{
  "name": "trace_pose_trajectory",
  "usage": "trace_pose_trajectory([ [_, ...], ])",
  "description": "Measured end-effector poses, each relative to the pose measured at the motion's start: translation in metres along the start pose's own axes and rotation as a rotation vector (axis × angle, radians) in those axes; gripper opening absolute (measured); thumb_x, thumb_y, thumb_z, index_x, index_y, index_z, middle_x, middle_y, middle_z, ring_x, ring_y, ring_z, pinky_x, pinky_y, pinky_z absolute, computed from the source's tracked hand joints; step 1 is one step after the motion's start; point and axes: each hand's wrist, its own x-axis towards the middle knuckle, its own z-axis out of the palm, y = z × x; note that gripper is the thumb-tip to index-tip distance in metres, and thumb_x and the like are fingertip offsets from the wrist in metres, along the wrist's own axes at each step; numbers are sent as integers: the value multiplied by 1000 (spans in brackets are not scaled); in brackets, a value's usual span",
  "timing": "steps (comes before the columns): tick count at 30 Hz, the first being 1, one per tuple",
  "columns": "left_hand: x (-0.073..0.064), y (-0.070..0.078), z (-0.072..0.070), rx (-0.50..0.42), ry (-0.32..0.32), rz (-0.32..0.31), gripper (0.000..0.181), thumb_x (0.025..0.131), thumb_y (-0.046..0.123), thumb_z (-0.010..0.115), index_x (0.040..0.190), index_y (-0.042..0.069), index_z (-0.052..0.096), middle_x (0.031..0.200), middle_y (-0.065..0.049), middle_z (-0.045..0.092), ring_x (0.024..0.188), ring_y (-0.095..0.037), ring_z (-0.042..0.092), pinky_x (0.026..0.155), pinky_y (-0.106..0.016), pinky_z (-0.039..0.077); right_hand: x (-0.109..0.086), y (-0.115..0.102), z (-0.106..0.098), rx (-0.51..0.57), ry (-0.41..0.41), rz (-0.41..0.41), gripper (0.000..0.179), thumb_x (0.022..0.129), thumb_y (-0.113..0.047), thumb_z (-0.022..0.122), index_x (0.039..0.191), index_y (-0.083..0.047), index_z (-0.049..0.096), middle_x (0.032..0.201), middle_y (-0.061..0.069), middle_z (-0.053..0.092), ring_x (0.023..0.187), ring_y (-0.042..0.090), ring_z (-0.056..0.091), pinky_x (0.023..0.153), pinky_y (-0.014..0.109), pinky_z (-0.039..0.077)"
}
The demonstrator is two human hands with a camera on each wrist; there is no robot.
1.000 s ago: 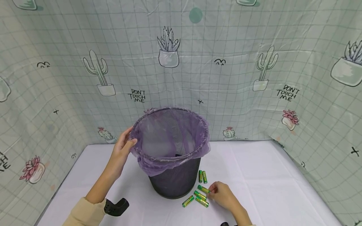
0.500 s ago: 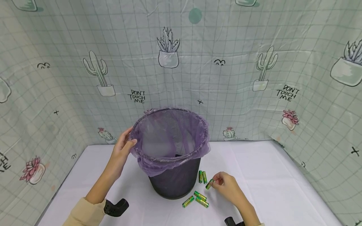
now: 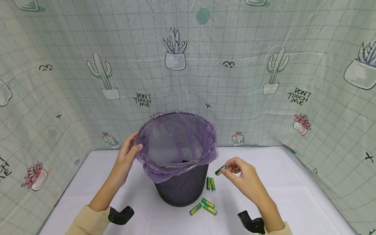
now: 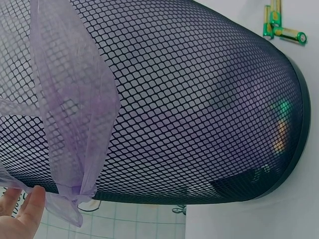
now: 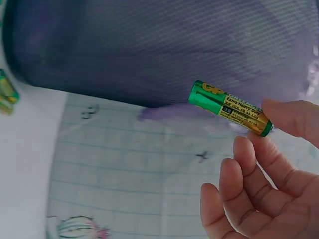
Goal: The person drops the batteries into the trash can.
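Observation:
A black mesh wastebasket [image 3: 182,191] lined with a purple plastic bag [image 3: 160,174] stands upright on the white tabletop. My left hand [image 3: 123,163] grips its left rim, thumb over the edge and fingers outside against the liner. Between thumb and fingertips of my right hand [image 3: 245,178] is a green and gold AA battery [image 5: 227,107], pinched by one end just right of the basket and below its rim. Two batteries [image 3: 210,184] lie side by side near the basket's right foot. Three more batteries [image 3: 210,209] lie in front of it.
Green and orange patches [image 4: 282,127] show dimly through the mesh near the basket's base in the left wrist view. A cactus-print curtain [image 3: 176,85] surrounds the table at the back and sides. Black wrist mounts [image 3: 120,215] sit on both forearms.
My right hand has pinched one battery from the group, lifted it off the table and carried it away from me, up beside the basket. My left hand has stayed on the rim.

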Motion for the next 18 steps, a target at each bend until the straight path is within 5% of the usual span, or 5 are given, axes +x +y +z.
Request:
trace_pose_trajectory([
  [7,1,0,0,10,0,-3,59,98,21,40,150,10,14,156,-15,9,143,-32,13,114,-56,14,9,-27,-24,-3,53,-104,10,85,-17,68,91,-12,62,81,-6,60,77,6,55,73,24,48],
  [18,0,1,-1,15,-1,-3,58,98,21,40,149,10,14,155,-16,9,142,-32,14,114,-56,14,28,-70,-39,60,30,-172,14,84,-19,68,95,-13,62,86,-6,63,81,7,57,75,25,46],
])
